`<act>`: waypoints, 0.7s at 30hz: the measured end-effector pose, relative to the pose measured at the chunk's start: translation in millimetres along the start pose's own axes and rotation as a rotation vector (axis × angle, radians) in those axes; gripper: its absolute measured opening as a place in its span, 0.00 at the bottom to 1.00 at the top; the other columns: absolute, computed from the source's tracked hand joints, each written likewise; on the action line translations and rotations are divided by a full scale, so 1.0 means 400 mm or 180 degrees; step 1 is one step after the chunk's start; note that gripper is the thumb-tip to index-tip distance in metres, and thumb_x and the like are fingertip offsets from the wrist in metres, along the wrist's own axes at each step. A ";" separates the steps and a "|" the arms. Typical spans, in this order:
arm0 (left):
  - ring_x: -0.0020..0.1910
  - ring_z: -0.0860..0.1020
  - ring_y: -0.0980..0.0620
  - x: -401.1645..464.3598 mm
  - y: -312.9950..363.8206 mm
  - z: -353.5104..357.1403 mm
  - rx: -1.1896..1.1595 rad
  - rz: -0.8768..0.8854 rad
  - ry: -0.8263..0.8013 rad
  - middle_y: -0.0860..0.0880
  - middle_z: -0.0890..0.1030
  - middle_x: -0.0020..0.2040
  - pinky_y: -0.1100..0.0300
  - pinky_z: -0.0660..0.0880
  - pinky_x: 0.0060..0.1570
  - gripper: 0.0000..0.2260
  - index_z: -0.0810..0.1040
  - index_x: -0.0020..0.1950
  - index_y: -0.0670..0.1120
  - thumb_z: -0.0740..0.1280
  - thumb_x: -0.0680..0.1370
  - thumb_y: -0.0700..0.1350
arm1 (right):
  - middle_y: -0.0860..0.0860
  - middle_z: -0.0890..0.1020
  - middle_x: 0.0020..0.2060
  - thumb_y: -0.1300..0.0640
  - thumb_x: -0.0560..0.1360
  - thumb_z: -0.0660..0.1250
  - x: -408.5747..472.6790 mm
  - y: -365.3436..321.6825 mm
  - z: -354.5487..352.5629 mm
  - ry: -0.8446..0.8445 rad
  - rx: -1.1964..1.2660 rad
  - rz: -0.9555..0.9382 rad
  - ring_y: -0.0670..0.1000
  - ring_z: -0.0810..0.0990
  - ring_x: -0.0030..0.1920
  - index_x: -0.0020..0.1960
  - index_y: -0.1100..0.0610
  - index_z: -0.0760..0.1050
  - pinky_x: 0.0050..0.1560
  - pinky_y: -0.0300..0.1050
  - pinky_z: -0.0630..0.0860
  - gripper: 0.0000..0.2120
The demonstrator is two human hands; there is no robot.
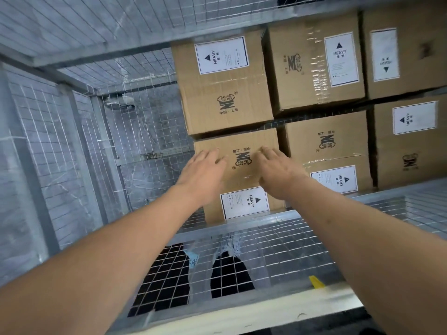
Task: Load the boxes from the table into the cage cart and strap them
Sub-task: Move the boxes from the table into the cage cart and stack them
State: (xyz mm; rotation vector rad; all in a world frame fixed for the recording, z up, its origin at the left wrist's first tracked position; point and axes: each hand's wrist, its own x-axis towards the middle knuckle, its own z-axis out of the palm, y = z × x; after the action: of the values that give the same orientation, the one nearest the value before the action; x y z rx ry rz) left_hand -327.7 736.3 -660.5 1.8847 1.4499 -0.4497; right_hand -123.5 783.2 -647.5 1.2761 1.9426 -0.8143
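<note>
While both hands (pixel 203 170) press one box (pixel 238 163), stacked boxes (pixel 314 66) alongside, cage mesh (pixel 266 240) below

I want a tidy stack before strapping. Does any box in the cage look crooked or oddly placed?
Yes. The upper left box sits skewed, its edges not square with the box below, which both hands, left and right, press flat. HEAVY labels also face different ways, some upside down. No damage shows.
</note>
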 end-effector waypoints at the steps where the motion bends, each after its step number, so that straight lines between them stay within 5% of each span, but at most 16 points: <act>1: 0.78 0.62 0.39 -0.009 0.002 -0.030 -0.0010 0.0019 -0.0018 0.41 0.62 0.79 0.44 0.56 0.79 0.28 0.64 0.81 0.45 0.67 0.82 0.47 | 0.56 0.62 0.79 0.56 0.81 0.65 -0.014 -0.007 -0.021 0.0096 0.0025 -0.0009 0.59 0.66 0.76 0.81 0.56 0.58 0.70 0.58 0.74 0.31; 4: 0.79 0.61 0.37 -0.055 0.018 -0.119 0.0047 0.0045 -0.0008 0.40 0.65 0.78 0.42 0.57 0.80 0.21 0.70 0.75 0.44 0.63 0.84 0.50 | 0.55 0.70 0.74 0.53 0.83 0.63 -0.078 -0.035 -0.085 0.0384 0.0098 -0.0028 0.58 0.72 0.71 0.77 0.56 0.65 0.64 0.55 0.76 0.24; 21: 0.81 0.61 0.44 -0.542 0.261 -0.653 0.0474 0.0239 0.0693 0.48 0.60 0.83 0.45 0.59 0.79 0.28 0.60 0.83 0.50 0.56 0.85 0.60 | 0.55 0.78 0.67 0.48 0.84 0.59 -0.739 -0.145 -0.449 0.1743 0.0713 0.0090 0.58 0.75 0.66 0.71 0.56 0.75 0.66 0.55 0.73 0.20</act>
State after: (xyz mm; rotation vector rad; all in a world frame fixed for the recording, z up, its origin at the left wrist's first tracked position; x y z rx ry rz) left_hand -334.2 758.4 -306.0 2.1548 1.5136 -0.3324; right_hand -122.9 752.7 -298.2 1.8029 2.2894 -0.7346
